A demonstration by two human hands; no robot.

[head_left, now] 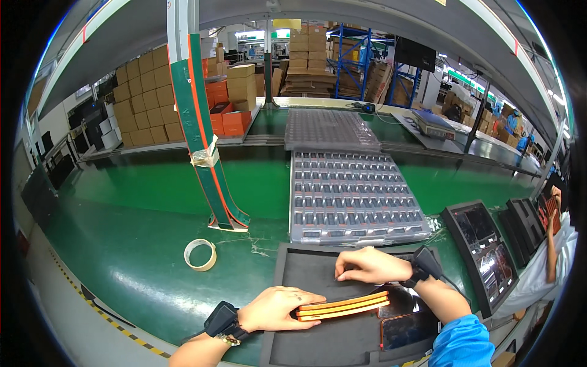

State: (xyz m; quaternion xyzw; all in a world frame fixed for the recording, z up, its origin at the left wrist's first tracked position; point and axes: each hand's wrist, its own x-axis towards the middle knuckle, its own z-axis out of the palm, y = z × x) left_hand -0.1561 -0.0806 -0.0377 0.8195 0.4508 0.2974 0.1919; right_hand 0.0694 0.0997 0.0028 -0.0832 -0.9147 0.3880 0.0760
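Note:
My left hand (278, 309) is closed on one end of a short stack of orange-edged, phone-sized panels (348, 306), held on edge above a black foam tray (299, 348). Over the tray's far part hovers my right hand (370, 265), its fingers curled in with nothing visible between them. Below it, at the tray's right side, lie dark glossy panels, one with an orange rim (408, 330); my right forearm covers part of them. Both wrists wear black strapped devices.
Beyond the tray sits a clear plastic tray of small slots (351, 196), with another (330, 128) behind. A tape roll (200, 255) and a green post (205, 140) stand left. Right are foam trays of dark panels (483, 257) and another person's arm (551, 244).

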